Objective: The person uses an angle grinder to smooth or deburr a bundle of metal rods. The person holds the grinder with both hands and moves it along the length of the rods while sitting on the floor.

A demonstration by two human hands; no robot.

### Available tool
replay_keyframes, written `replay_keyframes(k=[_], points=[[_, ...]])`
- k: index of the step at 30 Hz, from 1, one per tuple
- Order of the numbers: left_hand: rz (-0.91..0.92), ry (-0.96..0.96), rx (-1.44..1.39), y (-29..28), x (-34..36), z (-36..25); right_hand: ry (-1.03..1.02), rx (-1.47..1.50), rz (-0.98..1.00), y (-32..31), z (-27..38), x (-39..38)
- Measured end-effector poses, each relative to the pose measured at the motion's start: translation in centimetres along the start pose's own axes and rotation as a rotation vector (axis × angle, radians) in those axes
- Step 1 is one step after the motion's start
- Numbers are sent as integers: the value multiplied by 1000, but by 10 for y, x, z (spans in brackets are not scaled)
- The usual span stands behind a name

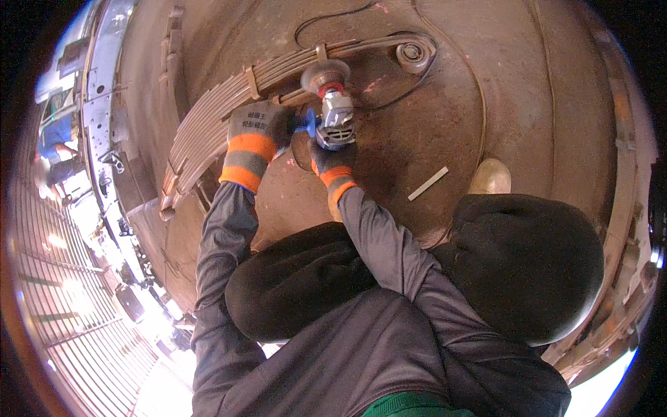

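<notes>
Both of my hands wear dark gloves with orange and grey cuffs and are closed on one angle grinder (338, 111). My left hand (258, 125) wraps the blue side handle (306, 122), which mostly disappears into the glove. Behind the grinder's head, my right hand (335, 157) grips the body; its fingers are partly hidden. A round brush wheel (324, 74), blurred as if spinning, sits at the tool's far end. It is against or just over the near side of a curved leaf spring (222, 101), whose stacked leaves are bound by clamps and end in a rolled eye (411, 54).
A pale flat strip (428, 183) lies on the brown floor (396, 149) right of my hands. Dark cables (479, 90) run beyond it. Another leaf spring (170, 62) rests at far left, before a metal frame (101, 90). A person in blue (59, 135) is farther left.
</notes>
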State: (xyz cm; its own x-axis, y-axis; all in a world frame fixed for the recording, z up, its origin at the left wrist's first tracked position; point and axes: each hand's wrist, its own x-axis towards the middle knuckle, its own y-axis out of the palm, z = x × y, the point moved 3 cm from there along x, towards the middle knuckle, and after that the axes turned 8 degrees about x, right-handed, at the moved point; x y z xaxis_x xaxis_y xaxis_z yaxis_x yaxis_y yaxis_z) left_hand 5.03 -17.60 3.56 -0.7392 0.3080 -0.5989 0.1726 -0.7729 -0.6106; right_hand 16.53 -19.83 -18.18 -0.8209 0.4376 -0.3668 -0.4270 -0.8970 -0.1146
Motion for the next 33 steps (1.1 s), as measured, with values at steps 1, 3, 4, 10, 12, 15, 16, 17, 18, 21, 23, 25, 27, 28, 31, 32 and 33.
replay_keyframes(k=[1,3,4,10,12,15,16,17,18,21,23,25,27,28,31,32,33], points=[[14,-9,13,2,-5,0,4,54,31,-1,3,-2],[-11,-3,-25,2,7,-8,22,121,42,-23,4,6],[-6,-32,-18,-5,1,-3,-79,25,52,-22,17,6],[37,-44,-43,-4,6,-4,-46,-73,55,-24,19,11],[8,-27,-58,1,6,-4,-110,-144,73,-25,19,10],[-24,-15,-43,0,6,-5,-44,-72,162,-20,12,15],[-34,-11,-28,-6,6,-5,30,2,197,-16,9,16],[-7,-20,-25,-11,5,-5,16,2,181,-14,8,15],[11,-15,-32,-16,8,-8,5,-10,151,-16,2,16],[34,-66,-58,-2,10,-1,-25,117,106,-7,-3,13],[70,-111,-72,11,-4,11,-144,-95,198,-11,25,0],[84,-65,-85,7,-9,8,-79,-171,262,-7,18,-2],[88,-68,-87,18,-12,13,-40,-139,258,0,15,-7],[95,-78,-83,22,-16,17,-31,-119,285,3,19,-10],[112,-112,-36,26,-18,22,-114,-209,147,10,26,-11],[101,-114,-47,25,-19,22,-94,-174,169,12,24,-12],[88,-116,-57,22,-22,22,-74,-139,190,10,28,-12]])
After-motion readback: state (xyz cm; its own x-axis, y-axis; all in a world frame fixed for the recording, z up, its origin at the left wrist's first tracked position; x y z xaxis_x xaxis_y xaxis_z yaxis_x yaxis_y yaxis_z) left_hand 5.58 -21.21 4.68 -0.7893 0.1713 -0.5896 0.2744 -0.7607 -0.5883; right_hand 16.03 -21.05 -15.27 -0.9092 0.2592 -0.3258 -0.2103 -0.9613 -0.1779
